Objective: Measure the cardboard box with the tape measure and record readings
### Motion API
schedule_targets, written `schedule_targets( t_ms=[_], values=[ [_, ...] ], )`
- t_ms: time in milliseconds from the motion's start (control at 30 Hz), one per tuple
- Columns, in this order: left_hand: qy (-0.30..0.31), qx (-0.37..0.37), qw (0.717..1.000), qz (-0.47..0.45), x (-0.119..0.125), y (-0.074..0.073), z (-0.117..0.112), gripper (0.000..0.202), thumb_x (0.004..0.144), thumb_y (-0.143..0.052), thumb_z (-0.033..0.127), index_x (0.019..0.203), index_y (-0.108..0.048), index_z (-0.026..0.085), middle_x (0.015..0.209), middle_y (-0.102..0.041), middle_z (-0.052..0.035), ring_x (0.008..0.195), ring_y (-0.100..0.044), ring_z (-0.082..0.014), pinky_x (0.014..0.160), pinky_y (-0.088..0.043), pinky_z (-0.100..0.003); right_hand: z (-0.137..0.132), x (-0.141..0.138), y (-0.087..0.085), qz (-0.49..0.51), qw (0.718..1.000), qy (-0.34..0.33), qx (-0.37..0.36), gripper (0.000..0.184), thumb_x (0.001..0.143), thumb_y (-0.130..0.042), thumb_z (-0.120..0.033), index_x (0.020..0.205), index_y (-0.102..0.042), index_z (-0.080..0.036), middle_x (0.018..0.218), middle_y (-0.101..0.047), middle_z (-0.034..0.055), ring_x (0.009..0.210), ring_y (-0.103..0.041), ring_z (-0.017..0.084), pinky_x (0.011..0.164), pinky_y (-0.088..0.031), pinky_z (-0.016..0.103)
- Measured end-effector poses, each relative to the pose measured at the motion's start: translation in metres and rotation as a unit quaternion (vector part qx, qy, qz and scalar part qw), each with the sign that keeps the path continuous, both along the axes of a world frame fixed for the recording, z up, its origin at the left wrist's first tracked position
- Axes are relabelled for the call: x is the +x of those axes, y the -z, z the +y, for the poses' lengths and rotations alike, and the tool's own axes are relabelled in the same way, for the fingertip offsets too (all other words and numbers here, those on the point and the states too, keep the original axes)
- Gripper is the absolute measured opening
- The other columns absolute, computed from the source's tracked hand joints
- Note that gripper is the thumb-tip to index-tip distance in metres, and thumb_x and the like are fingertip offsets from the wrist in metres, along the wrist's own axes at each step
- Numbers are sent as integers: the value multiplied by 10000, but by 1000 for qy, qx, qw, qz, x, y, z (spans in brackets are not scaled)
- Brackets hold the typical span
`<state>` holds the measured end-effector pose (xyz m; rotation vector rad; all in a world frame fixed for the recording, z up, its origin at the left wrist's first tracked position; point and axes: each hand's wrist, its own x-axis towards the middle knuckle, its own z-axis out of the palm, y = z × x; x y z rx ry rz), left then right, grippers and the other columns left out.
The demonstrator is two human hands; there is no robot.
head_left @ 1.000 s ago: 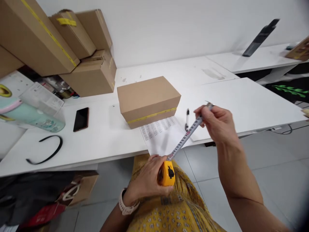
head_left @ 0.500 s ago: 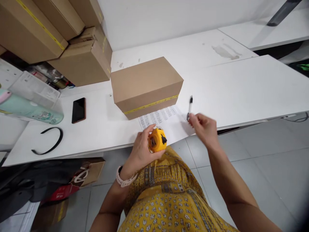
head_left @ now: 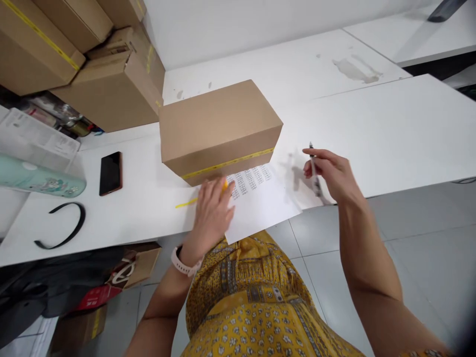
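Note:
My left hand, with a pale watch strap at its wrist, is curled over the yellow tape measure at the table's front. Most of the tape measure is hidden under the fingers; a thin yellow strip pokes out on the left. Between the fingers of my right hand is a black-and-clear pen, raised over the table with one end pointing up. Below the closed cardboard box lies a printed paper sheet, partly under the box and overhanging the table edge.
Left on the white table are a phone, a black headband and a mint bottle. Stacked cardboard boxes stand at the back left. A dark cylindrical object is at the far right.
My left hand has brought the tape measure down onto the table, left of the sheet. My right hand has picked up the pen and moved right. More of the sheet shows.

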<state>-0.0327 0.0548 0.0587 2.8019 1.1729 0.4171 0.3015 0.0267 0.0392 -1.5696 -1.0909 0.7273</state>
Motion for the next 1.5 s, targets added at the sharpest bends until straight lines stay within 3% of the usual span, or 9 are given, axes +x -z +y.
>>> schedule_targets(
  t_ms=[100, 200, 267, 367, 467, 600, 767, 1067, 1500],
  values=[
    [98, -33, 994, -23, 28, 16, -29, 676, 1001, -566, 368, 1572, -319, 101, 1658, -378, -204, 1567, -303, -341, 1279, -271, -557, -33, -8, -17, 157, 984, -52, 67, 383, 842, -750, -422, 1183, -731, -247, 952, -793, 82, 895, -740, 258, 818, -581, 436],
    [125, -56, 990, 29, 56, 35, -46, 851, 972, -617, 417, 1603, -223, 3, 1704, -237, -265, 1618, -132, -367, 1292, -251, -562, -51, -32, -24, 157, 982, -75, 67, 397, 784, -855, -456, 1103, -724, -259, 892, -798, 59, 826, -746, 236, 784, -593, 406],
    [114, -36, 991, 65, 66, 45, -48, 780, 986, -584, 315, 1601, -241, -20, 1706, -228, -264, 1618, -130, -366, 1300, -228, -567, -49, -51, -21, 135, 986, -81, 54, 305, 839, -804, -512, 945, -703, -244, 726, -748, 27, 673, -696, 193, 695, -571, 358],
    [104, 5, 991, 85, 64, 51, -44, 630, 996, -462, 135, 1594, -311, 9, 1697, -286, -225, 1605, -204, -346, 1296, -237, -564, -29, -73, -8, 140, 985, -96, 38, 442, 952, -588, -655, 840, -663, -234, 563, -616, -16, 533, -581, 149, 623, -528, 326],
    [108, 19, 991, 71, 54, 49, -40, 590, 981, -426, 75, 1565, -373, 11, 1675, -344, -219, 1583, -276, -350, 1284, -264, -559, -2, -84, 6, 189, 971, -144, 0, 643, 945, -428, -789, 1035, -716, -221, 686, -678, 18, 662, -656, 175, 714, -562, 359],
    [117, -8, 991, 60, 48, 44, -38, 579, 976, -470, 117, 1541, -400, 14, 1662, -367, -231, 1566, -314, -355, 1276, -280, -575, 19, -89, 15, 164, 974, -151, -49, 536, 786, -767, -684, 1022, -740, -204, 921, -752, 61, 812, -683, 184, 757, -559, 346],
    [92, -29, 994, 56, 56, 40, -38, 547, 972, -512, 163, 1495, -442, 16, 1634, -394, -263, 1540, -360, -375, 1270, -299, -578, 20, -99, 13, 78, 992, -96, -31, 383, 858, -744, -547, 774, -588, -207, 652, -550, -37, 584, -469, 104, 530, -383, 264],
    [83, -36, 993, 75, 59, 36, -37, 556, 983, -566, 246, 1482, -466, 22, 1609, -434, -259, 1504, -416, -380, 1265, -327, -561, 25, -103, 20, 21, 998, -51, -20, 363, 853, -730, -459, 689, -501, -231, 591, -480, -49, 541, -395, 106, 508, -318, 279],
    [79, -62, 992, 73, 61, 39, -37, 597, 973, -588, 277, 1507, -460, 43, 1634, -404, -249, 1526, -384, -368, 1275, -302, -582, 26, -104, 23, 0, 997, -80, -19, 367, 845, -722, -457, 682, -476, -238, 559, -418, -62, 539, -342, 106, 517, -296, 284]
  ],
)
